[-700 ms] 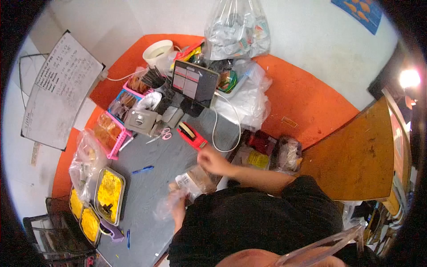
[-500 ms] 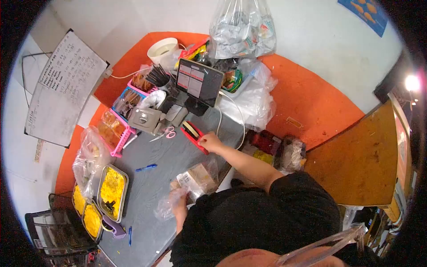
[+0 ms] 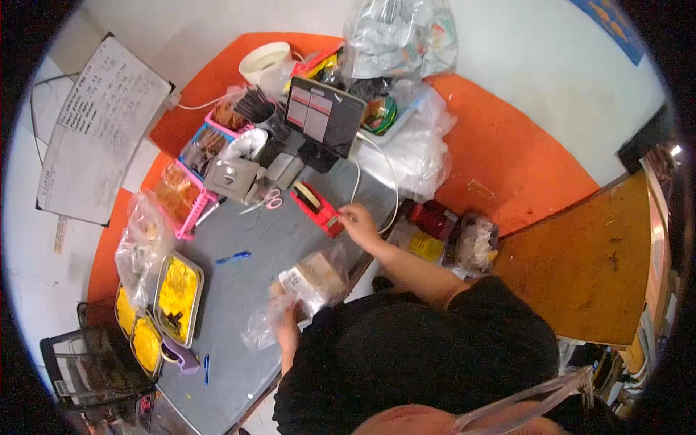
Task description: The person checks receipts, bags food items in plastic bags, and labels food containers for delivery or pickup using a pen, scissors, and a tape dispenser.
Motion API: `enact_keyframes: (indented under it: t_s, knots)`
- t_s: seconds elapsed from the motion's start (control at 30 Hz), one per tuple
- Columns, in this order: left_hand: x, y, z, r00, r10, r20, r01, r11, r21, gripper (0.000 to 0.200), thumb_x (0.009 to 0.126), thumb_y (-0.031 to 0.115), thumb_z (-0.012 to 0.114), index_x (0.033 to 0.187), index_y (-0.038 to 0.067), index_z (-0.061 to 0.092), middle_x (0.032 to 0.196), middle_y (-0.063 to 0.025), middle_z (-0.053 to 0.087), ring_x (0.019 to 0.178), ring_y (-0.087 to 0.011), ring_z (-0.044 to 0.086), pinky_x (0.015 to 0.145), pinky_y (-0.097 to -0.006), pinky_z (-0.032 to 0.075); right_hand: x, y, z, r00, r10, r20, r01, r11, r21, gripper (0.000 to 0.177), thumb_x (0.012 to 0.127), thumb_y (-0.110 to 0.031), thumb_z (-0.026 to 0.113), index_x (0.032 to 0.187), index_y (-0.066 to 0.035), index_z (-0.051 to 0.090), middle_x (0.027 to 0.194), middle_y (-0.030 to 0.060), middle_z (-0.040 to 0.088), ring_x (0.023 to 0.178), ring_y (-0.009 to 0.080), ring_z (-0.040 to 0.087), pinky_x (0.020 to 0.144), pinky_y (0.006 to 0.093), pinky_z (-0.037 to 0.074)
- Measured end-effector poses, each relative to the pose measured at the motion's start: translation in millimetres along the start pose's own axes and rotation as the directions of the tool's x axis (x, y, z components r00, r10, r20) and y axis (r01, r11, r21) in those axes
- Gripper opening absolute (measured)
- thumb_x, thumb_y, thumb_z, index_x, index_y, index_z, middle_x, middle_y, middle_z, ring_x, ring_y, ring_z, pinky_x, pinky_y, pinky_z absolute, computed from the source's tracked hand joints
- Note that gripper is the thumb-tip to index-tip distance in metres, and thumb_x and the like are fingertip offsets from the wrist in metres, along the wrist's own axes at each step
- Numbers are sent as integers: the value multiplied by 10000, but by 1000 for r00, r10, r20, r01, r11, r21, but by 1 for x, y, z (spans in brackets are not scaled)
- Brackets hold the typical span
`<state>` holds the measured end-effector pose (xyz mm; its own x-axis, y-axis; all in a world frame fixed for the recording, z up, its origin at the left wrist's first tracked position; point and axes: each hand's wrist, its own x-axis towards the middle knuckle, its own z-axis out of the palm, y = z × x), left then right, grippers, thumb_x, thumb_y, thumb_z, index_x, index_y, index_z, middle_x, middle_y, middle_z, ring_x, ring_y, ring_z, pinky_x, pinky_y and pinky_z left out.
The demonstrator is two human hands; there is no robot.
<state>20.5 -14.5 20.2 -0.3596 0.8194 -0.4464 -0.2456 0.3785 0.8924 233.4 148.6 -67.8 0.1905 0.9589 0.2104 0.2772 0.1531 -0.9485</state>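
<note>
The red tape dispenser (image 3: 324,216) lies on the grey surface (image 3: 232,308), and the right hand (image 3: 362,223) is at its near end with fingers bent; whether they pinch a strip of tape or only rest there, I cannot tell. On the person's side of the dispenser, the left hand (image 3: 288,328) has its fingers clamped on the gathered plastic of a clear bag (image 3: 259,326) around a box (image 3: 322,275). A hard pull at the near end could drag or tip the dispenser, since neither hand seems to brace it. A slack left grip could let the bag spread, the plastic looking loose and slippery. The white cable (image 3: 397,194) loops beside the dispenser, so a wide swing of the right hand might snag it. The dispenser's long axis runs slantwise, its roll (image 3: 307,194) away from the person near the scissors (image 3: 272,200), its other end pointing toward the right hand. The box's long axis seems to lie roughly crosswise to the dispenser's.
</note>
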Motion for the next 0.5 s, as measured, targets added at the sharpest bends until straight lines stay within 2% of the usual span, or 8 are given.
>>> enact_keyframes:
  t_s: [0.07, 0.13, 0.2, 0.3, 0.37, 0.4, 0.47, 0.5]
  knots:
    - [7, -9, -1, 976, 218, 23, -217, 976, -21, 283, 769, 83, 609, 993, 4, 456, 912, -90, 564, 822, -184, 565, 739, -290, 475, 14, -13, 1, 1000, 27, 3, -27, 999, -27, 169, 720, -160, 616, 782, -8, 577, 801, 115, 566, 765, 247, 569, 678, 316, 441]
    - [13, -16, -6, 983, 181, 21, -180, 983, -33, 280, 767, 82, 609, 986, 7, 452, 900, -86, 558, 831, -182, 560, 751, -296, 471, 27, -23, 5, 1000, 17, 24, -16, 999, -37, 189, 741, -194, 613, 777, -12, 580, 774, 115, 563, 690, 243, 580, 605, 316, 451]
    - [13, -17, -4, 972, 234, 32, -232, 971, -53, 265, 772, 95, 604, 979, 15, 458, 884, -76, 561, 813, -185, 565, 732, -298, 470, 41, -19, 10, 995, -60, 80, 76, 974, -213, 242, 748, -243, 618, 787, -6, 586, 765, 135, 571, 662, 229, 586, 591, 314, 454]
    - [10, -15, -3, 967, 248, 58, -245, 968, -48, 277, 776, 118, 601, 995, 19, 462, 899, -75, 567, 799, -184, 572, 709, -287, 465, 53, -26, 17, 944, 150, 293, 40, 832, -554, 258, 745, -258, 617, 781, -4, 590, 780, 137, 586, 643, 214, 590, 586, 309, 461]
    - [8, -14, -4, 973, 222, 64, -221, 975, -25, 283, 778, 125, 598, 1002, 18, 464, 909, -75, 569, 795, -182, 574, 700, -281, 463, 56, -32, 14, 805, 460, 375, -329, 872, -363, 250, 726, -228, 604, 734, 22, 611, 709, 193, 600, 639, 301, 594, 609, 385, 482]
    - [6, -12, -3, 979, 193, 69, -193, 981, 2, 288, 780, 133, 594, 1010, 16, 465, 918, -75, 571, 790, -180, 576, 692, -275, 460, 56, -34, 11, 807, 459, 372, -325, 871, -369, 250, 726, -228, 604, 734, 22, 611, 709, 193, 600, 639, 301, 594, 609, 385, 482]
    - [2, -7, -1, 983, 171, 72, -172, 985, 17, 300, 777, 133, 595, 1018, 11, 464, 924, -80, 571, 791, -178, 576, 699, -274, 458, 50, -36, -1, 740, 462, 489, -563, 823, 75, 232, 719, -222, 608, 718, 10, 619, 850, 199, 597, 739, 276, 598, 623, 352, 497]
    - [1, -5, 0, 986, 153, 71, -156, 987, 38, 311, 774, 134, 595, 1025, 5, 463, 930, -84, 572, 792, -176, 576, 707, -272, 456, 43, -30, -4, 743, 462, 485, -559, 826, 69, 232, 719, -222, 608, 718, 10, 619, 850, 199, 597, 739, 276, 598, 623, 352, 497]
